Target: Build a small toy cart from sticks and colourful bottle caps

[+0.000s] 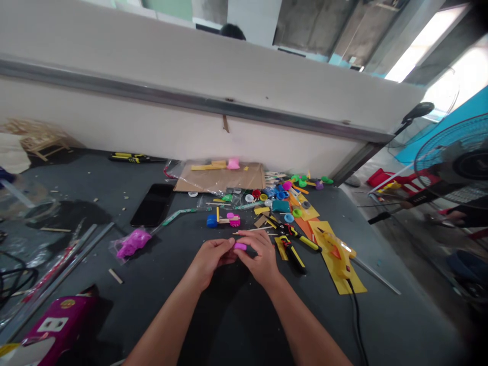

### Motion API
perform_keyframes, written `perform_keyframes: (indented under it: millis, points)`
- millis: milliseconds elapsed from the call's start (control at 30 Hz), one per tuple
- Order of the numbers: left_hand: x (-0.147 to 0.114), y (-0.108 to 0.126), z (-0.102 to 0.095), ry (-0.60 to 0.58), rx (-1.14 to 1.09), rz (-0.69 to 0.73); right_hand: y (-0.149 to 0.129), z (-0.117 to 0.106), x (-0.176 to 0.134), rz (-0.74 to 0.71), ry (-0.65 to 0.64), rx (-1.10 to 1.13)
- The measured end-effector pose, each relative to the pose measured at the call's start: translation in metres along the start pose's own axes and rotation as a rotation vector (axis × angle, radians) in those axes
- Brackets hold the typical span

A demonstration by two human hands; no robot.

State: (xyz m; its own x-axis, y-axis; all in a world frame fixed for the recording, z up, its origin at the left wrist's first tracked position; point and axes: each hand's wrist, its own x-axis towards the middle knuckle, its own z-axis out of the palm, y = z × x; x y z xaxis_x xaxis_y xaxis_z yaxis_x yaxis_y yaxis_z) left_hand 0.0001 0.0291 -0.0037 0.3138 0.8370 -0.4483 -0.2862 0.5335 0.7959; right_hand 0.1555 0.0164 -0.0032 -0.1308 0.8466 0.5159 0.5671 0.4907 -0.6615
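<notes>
Between my two hands is a small purple-pink lump of modelling clay (240, 246), low over the dark table. My right hand (263, 254) pinches it between thumb and fingers. The fingertips of my left hand (212, 258) close on its left end; some of them are hidden. Just beyond my hands lies a small craft piece (224, 220) with a blue end, a pink end, a light stick and an upright yellow stick. A bag of purple clay (133, 244) rests to the left.
Pliers (293, 254), colourful clay tubs (280, 193) and a yellow glue gun (341, 256) on yellow sheets lie to the right. A black phone (153, 205) and cardboard (221, 178) sit behind. A purple box (61, 325) and metal strips (61, 274) occupy the left.
</notes>
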Motion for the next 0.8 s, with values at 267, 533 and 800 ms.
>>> perform_keyframes:
  millis: [267,533,800]
  points:
    - [-0.0002,0.0011,0.0022,-0.013,0.026,0.012,0.0015,0.0014,-0.0006,0.01,-0.014,0.004]
    - [-0.0006,0.0048,0.0047,0.075,0.074,0.077,0.0025,-0.0027,-0.0008,0.303,0.016,0.201]
    - [0.0003,0.0027,0.0069,0.123,0.194,0.17,0.0035,0.0016,-0.0016,0.472,0.0,0.286]
